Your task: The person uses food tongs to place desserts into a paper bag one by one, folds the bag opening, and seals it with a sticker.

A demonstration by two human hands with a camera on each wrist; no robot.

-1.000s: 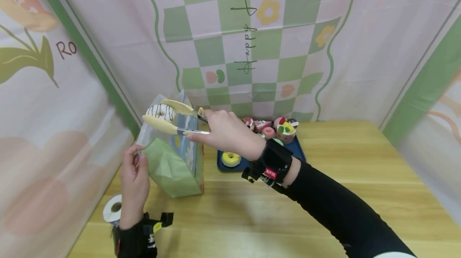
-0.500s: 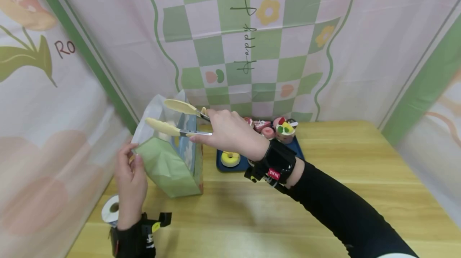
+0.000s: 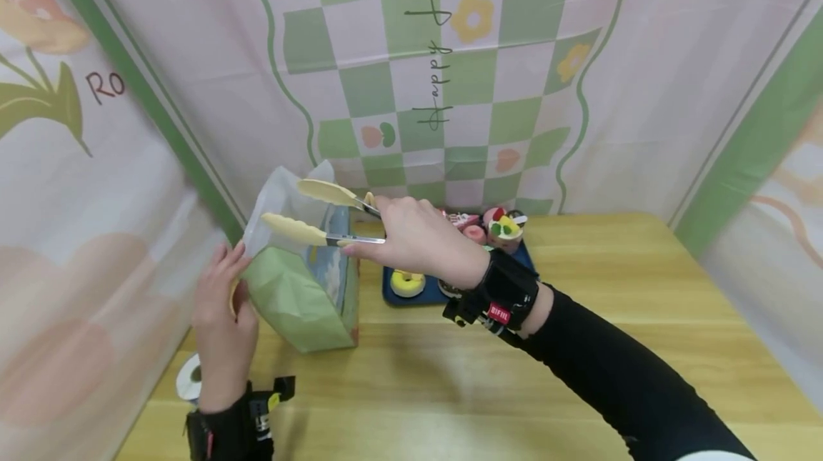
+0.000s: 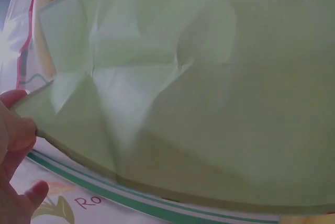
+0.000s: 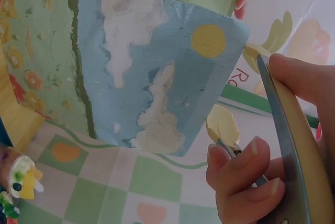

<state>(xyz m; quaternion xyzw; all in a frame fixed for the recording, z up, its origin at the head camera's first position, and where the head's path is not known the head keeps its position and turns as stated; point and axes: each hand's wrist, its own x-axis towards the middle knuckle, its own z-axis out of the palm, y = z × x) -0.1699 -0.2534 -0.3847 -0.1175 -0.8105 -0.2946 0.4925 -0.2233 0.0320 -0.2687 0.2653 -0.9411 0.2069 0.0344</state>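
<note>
My right hand (image 3: 424,239) grips a pair of tongs (image 3: 296,229) with cream-coloured tips. The tips stand apart over the mouth of a paper bag (image 3: 302,304), with nothing between them. The bag is green on the side, with a white lining; the right wrist view shows its printed front of blue sky, clouds and a yellow sun. My left hand (image 3: 221,325) is at the bag's near left corner; in the left wrist view its fingers (image 4: 18,130) pinch the green edge. The bottom of the bag's inside is hidden.
Right of the bag lies a blue tray (image 3: 427,296) with a yellow donut (image 3: 408,283), a decorated cup dessert (image 3: 504,231) and several other sweets, partly behind my right hand. A white roll (image 3: 188,377) stands beside my left wrist. A patterned curtain hangs behind the wooden table (image 3: 579,347).
The tongs have spread, and the white donut with dark stripes has left them and is out of sight at the bag's mouth. My left hand has shifted slightly left, its fingers straighter.
</note>
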